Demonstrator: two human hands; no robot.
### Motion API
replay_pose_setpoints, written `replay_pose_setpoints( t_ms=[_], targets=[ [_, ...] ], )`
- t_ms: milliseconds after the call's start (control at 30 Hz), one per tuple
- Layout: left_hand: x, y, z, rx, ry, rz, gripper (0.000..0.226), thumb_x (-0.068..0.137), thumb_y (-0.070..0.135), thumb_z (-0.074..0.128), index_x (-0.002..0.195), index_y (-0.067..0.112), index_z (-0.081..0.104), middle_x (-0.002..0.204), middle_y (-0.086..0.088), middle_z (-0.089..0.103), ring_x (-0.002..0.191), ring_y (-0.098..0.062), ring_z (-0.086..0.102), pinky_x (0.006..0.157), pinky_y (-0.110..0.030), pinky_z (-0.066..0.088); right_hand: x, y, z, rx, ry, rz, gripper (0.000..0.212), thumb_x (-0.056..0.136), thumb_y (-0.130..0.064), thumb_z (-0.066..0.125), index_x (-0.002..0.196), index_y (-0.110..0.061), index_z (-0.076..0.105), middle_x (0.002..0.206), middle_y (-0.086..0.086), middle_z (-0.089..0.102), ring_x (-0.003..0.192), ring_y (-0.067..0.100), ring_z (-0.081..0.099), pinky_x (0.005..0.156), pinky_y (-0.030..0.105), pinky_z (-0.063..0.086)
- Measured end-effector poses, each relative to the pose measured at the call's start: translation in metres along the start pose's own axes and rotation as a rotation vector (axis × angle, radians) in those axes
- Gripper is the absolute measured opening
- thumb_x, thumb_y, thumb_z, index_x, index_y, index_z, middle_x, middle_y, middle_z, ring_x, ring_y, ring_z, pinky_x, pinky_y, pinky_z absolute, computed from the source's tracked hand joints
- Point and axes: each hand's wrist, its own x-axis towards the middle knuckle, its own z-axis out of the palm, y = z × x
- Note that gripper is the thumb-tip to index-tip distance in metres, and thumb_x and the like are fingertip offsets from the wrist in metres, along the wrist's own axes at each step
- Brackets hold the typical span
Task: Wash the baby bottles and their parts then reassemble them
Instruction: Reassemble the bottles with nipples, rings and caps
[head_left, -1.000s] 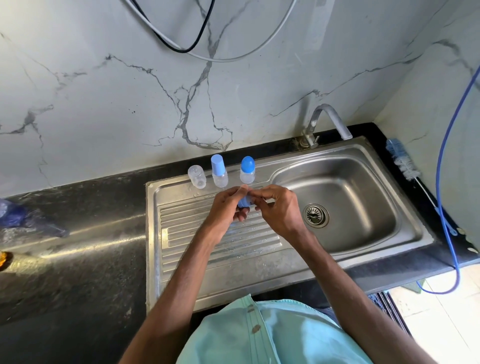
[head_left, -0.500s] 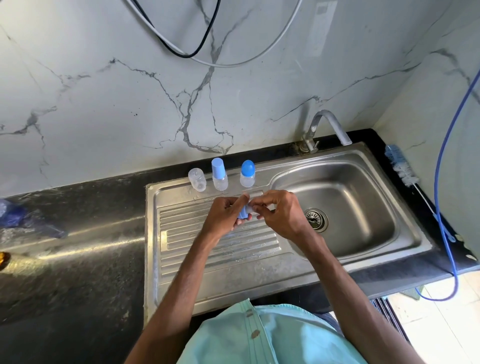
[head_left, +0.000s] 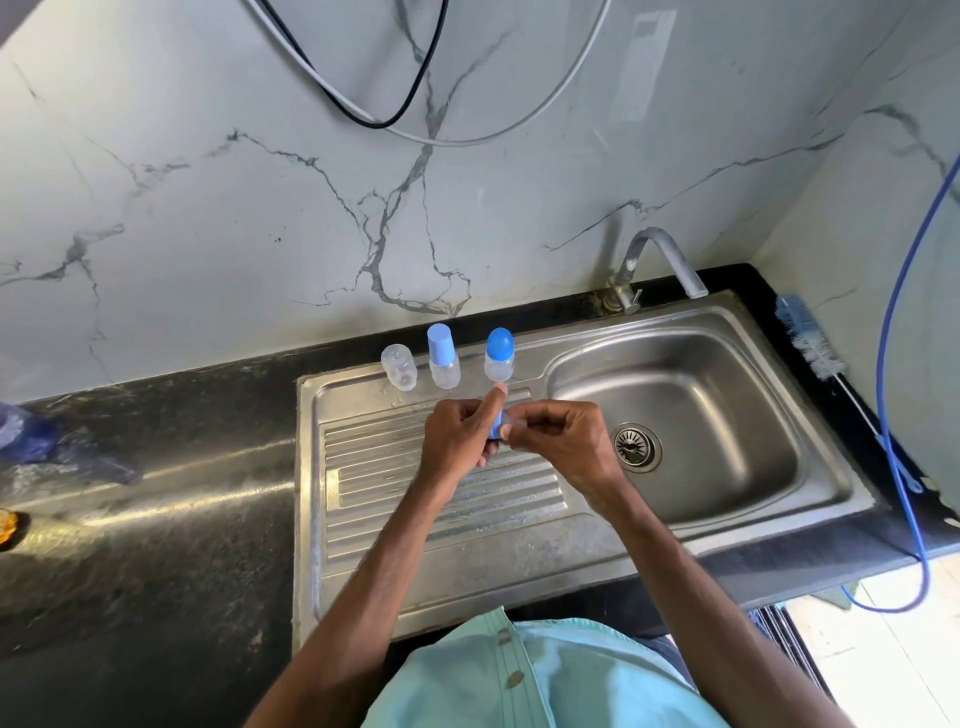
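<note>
Over the steel drainboard (head_left: 389, 493), the left hand (head_left: 457, 436) was curled round a small blue bottle part (head_left: 496, 425), forefinger raised behind it. The right hand (head_left: 566, 441) pinched a clear piece (head_left: 511, 417), too small to name, against that part. Three baby bottles (head_left: 443, 358) stood just behind.

hands (head_left: 457, 436) parted slightly, blue ring (head_left: 495, 427) more exposed

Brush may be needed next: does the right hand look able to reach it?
Likely yes, once freed: the right hand pinches the blue part held by the left hand, but only open basin lies between it and the brush.
</note>
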Motion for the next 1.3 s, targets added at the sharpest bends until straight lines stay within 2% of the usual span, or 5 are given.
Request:
replay_pose_setpoints(
  t_ms=[333,467,667,1033,1300],
  targets=[
    [0.004,0.002,-0.008,0.008,-0.166,-0.008,0.049,0.102,0.046,0.059,0.08,0.007,0.078,0.067,-0.013,0.073,0.047,-0.012,0.052,0.043,-0.021,0.037,0.013,-0.005,-0.01,-0.189,-0.076,-0.106,0.023,0.088,0.001,0.08,0.107,-0.011,0.082,0.087,0.014,0.08,0.067,0.027,0.064,0.067,0.051,0.058],
    [0.004,-0.001,-0.013,0.012,-0.249,-0.036,0.045,0.103,0.043,0.059,0.087,0.005,0.079,0.073,-0.016,0.075,0.049,-0.012,0.054,0.042,-0.018,0.036,0.012,-0.007,-0.019,-0.205,-0.154,-0.054,0.022,0.088,0.003,0.078,0.109,-0.003,0.08,0.095,0.007,0.081,0.072,0.023,0.068,0.068,0.03,0.06],
    [0.002,-0.004,-0.014,-0.028,-0.281,-0.067,0.046,0.103,0.04,0.059,0.087,0.001,0.077,0.074,-0.019,0.074,0.047,-0.011,0.053,0.041,-0.016,0.036,0.014,-0.009,-0.027,-0.114,-0.237,0.098,0.022,0.088,-0.001,0.077,0.11,-0.004,0.079,0.102,0.01,0.08,0.083,0.023,0.069,0.079,0.038,0.059],
    [0.007,-0.001,0.024,-0.26,0.128,-0.169,0.05,0.097,0.035,0.069,0.075,-0.01,0.07,0.058,-0.014,0.063,0.046,-0.016,0.052,0.044,-0.024,0.041,0.001,0.015,0.025,-0.746,0.407,-0.352,0.015,0.094,-0.004,0.068,0.093,-0.015,0.079,0.072,-0.003,0.046,0.057,0.006,0.04,0.051,0.013,0.031],
    [0.014,-0.004,-0.013,-0.101,-0.169,-0.125,0.047,0.101,0.041,0.062,0.086,-0.001,0.077,0.075,-0.018,0.075,0.049,-0.012,0.053,0.044,-0.019,0.037,0.019,-0.01,-0.005,-0.354,-0.099,-0.203,0.021,0.091,0.005,0.073,0.103,-0.009,0.082,0.07,0.017,0.069,0.058,0.012,0.048,0.056,0.028,0.042]
  ],
)
